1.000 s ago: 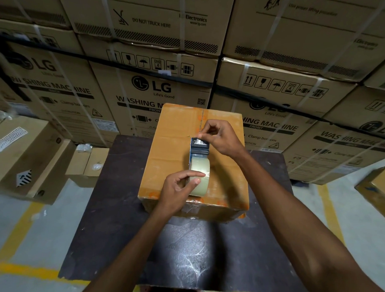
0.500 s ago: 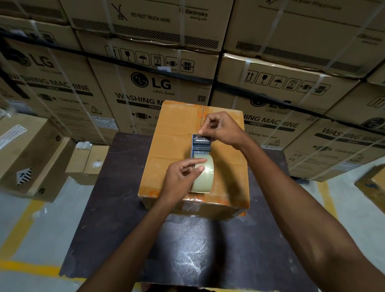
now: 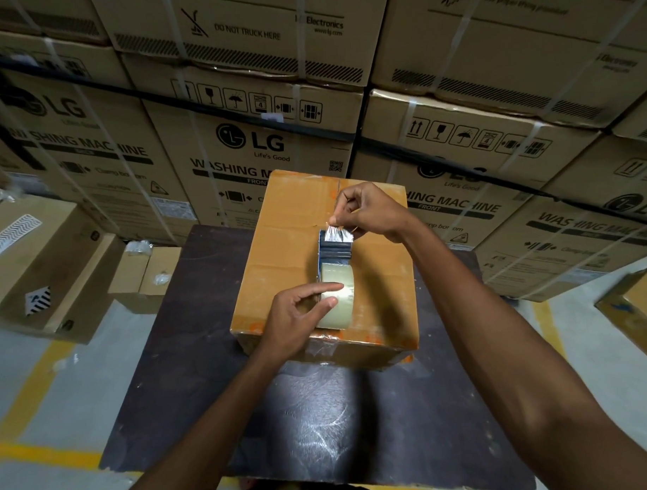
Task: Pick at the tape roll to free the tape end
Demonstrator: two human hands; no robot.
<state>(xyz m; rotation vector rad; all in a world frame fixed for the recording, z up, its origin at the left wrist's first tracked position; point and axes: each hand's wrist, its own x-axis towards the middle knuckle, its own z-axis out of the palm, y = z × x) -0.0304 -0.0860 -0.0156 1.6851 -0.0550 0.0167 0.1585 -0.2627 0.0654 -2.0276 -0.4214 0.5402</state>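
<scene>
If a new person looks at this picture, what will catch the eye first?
First, the orange-brown carton on the dark table, in the middle. On its top lies a tape dispenser: the left hand holds its clear roll, and the right hand pinches the tape's free end. Behind rises a wall of stacked washing machine boxes.

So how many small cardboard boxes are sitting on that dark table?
1. A single orange-brown box stands on the dark table, with a tape dispenser on top. Other cartons stand on the floor or stacked behind.
</scene>
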